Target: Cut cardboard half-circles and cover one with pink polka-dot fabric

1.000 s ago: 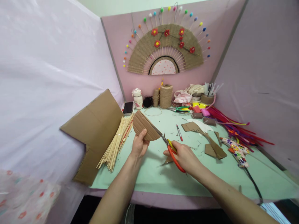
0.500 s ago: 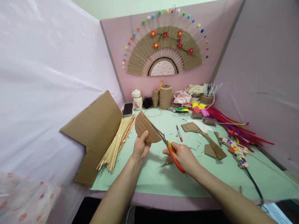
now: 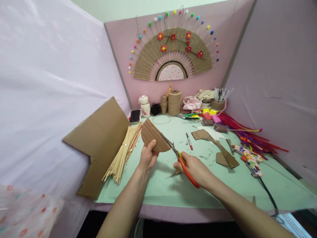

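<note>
A half-round piece of ridged brown cardboard (image 3: 155, 136) is held up over the table, its straight edge facing the upper right. My left hand (image 3: 148, 154) grips its lower edge, thumb on the front face. In my right hand (image 3: 194, 168) are scissors (image 3: 187, 172) with red and yellow handles. Their blades lie along the straight edge of the cardboard; whether they are fully closed is hard to tell. A small brown scrap (image 3: 177, 172) lies on the table below, partly behind the scissors.
Bundled sticks (image 3: 122, 153) and a large cardboard sheet (image 3: 102, 138) are on the left. A red marker (image 3: 189, 141), cardboard offcuts (image 3: 225, 158), a patterned glue gun (image 3: 250, 158) and pipe cleaners (image 3: 252, 138) lie right. Twine spools (image 3: 174, 103) and a bottle (image 3: 144, 106) stand behind.
The scissor handles have swung slightly downward and look closer together. The view has shifted a little, and the left hand still holds the cardboard.
</note>
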Demonstrator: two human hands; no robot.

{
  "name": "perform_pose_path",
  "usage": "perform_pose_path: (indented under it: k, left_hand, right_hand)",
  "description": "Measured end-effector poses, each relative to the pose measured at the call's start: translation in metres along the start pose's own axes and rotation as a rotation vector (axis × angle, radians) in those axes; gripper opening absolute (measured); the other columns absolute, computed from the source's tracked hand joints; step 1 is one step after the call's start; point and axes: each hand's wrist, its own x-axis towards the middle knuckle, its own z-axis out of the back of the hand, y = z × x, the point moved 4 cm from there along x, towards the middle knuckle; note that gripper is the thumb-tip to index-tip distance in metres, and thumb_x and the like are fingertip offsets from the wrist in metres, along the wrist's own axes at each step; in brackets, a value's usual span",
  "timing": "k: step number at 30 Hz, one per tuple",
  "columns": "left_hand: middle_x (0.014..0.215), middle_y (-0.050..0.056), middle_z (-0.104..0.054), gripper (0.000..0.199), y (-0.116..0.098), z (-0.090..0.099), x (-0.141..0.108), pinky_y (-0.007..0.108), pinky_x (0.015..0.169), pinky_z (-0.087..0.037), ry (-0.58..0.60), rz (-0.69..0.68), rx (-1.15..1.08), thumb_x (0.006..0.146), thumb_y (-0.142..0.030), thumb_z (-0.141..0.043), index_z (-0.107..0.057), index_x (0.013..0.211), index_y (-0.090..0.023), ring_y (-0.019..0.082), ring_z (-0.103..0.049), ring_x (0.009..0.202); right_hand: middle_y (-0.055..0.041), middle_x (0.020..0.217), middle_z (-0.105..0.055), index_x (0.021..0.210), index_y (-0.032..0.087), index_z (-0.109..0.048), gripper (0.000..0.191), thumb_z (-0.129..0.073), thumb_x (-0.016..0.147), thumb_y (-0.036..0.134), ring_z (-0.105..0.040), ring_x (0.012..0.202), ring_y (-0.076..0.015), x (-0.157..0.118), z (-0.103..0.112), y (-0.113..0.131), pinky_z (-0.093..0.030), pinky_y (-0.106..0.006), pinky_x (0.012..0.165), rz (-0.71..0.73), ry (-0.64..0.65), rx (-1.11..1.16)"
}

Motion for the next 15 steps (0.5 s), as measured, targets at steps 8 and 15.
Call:
perform_pose_path:
  k: [8, 15]
  left_hand:
    - [0.096, 0.004, -0.075, 0.050, 0.014, -0.006, -0.005, 0.027, 0.079, -0.053, 0.096, 0.078, 0.057, 0.064, -0.024, -0.084, -0.066, 0.109, -0.018, 0.017, -0.069, 0.085]
    - [0.095, 0.004, -0.075, 0.056, 0.018, -0.004, -0.005, 0.028, 0.077, -0.052, 0.098, 0.107, 0.075, 0.065, -0.028, -0.084, -0.063, 0.116, -0.017, 0.017, -0.068, 0.083]
  right_hand:
    - [-0.0025, 0.074, -0.064, 0.077, 0.024, -0.042, 0.040, -0.050, 0.085, 0.063, -0.053, 0.063, -0.0183, 0.005, 0.008, 0.006, -0.032, -0.026, 0.057, 0.017, -0.038, -0.080]
    - [-0.0015, 0.061, -0.058, 0.072, 0.023, -0.050, 0.038, -0.049, 0.087, 0.058, -0.052, 0.059, -0.0184, 0.005, 0.007, 0.008, -0.031, -0.026, 0.055, 0.008, -0.085, -0.057]
